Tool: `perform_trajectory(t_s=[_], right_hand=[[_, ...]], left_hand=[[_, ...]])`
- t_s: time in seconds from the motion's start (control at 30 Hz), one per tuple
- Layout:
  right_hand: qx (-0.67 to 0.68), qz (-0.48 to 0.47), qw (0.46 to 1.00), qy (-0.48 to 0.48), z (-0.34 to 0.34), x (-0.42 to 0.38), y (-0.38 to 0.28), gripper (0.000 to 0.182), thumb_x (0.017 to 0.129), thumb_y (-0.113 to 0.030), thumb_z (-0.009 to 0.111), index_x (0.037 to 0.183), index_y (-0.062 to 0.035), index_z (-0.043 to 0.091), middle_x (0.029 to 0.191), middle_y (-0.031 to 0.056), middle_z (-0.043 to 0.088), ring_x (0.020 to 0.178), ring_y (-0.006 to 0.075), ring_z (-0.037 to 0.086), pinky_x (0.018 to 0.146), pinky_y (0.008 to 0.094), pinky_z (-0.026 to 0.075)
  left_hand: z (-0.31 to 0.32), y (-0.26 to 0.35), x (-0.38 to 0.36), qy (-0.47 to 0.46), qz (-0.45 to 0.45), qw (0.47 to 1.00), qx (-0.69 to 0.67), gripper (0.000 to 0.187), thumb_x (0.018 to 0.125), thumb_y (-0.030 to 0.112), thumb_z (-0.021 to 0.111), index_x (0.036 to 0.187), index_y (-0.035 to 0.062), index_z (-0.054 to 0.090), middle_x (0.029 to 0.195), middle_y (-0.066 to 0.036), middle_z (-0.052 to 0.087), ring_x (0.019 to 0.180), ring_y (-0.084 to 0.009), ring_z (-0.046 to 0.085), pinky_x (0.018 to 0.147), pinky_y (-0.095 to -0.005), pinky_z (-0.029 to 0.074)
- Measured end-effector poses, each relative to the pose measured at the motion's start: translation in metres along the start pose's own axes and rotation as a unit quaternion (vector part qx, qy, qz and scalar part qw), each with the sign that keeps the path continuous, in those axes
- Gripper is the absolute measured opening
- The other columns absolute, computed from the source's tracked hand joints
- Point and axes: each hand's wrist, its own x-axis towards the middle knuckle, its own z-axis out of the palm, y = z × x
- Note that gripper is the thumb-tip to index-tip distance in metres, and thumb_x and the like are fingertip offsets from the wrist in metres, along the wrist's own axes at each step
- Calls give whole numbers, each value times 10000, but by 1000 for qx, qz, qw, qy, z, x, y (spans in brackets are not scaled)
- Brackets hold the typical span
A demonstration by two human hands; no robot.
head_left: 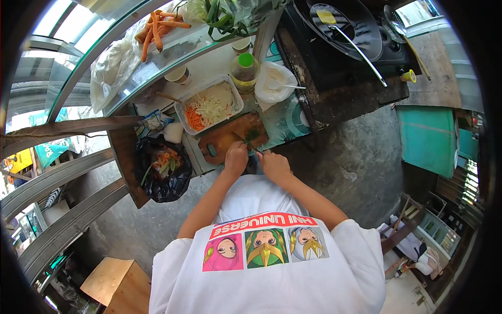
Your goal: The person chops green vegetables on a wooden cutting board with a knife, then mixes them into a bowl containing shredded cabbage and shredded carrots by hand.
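Greens (252,135): on cutting board (230,137), center frame, stalks run toward upper right.
Left hand (236,158): my fist curled at board's near edge; grip contents can't tell.
Right hand (273,164): curled just beside it; can't tell what it holds.
Room: tub (209,104) crowds board's upper edge; black bag (163,167) left.

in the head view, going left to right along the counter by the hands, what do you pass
black bag of scraps → wooden cutting board → left hand → right hand
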Motion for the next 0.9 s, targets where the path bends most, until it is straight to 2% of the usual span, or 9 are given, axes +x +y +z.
perform_trajectory(t_s=[0.1,0.2,0.33,0.53,0.63,0.9], right_hand=[[-9,-20,1000,-16,5,6,7,443,936,-376,468,698,-24,593,533,156,595,472,319,613,426,407,488],[3,-14,1000,-1,-8,4,-1,437,935,-377,472,711,-22,592,532,157,596,469,317,612,427,408,489],[9,3,1000,-15,6,-1,1,433,932,-377,477,716,-21,593,524,158,591,465,318,610,430,407,493],[6,-23,1000,13,5,14,11,462,934,-378,470,671,-20,597,516,163,585,474,333,612,441,414,499],[30,-38,999,-15,-6,23,16,469,936,-382,465,684,-18,618,534,178,588,495,352,614,453,423,500],[41,0,997,-67,-31,25,5,491,950,-393,426,714,-14,630,603,201,610,547,365,627,483,429,507]], left_hand=[[2,0,5,12,-7,1000,-13,80,743,7,569,773,-25,636,839,-163,617,811,-326,604,728,-388,503],[1,-1,0,0,-11,1000,-16,84,753,6,568,777,-27,640,853,-169,621,807,-333,606,734,-394,502],[0,-1,-2,6,-23,999,-41,93,774,12,573,803,-37,646,860,-173,621,812,-338,606,733,-399,499],[-1,1,-3,17,-24,998,-54,108,777,21,587,844,-28,656,925,-177,615,842,-340,604,741,-396,498],[-5,9,-6,20,-10,1000,-14,128,777,18,591,878,-29,655,959,-177,612,872,-338,602,752,-398,497],[-1,-4,-4,-1,-40,998,-53,122,769,11,596,867,-38,651,951,-181,610,869,-346,598,759,-406,494]])
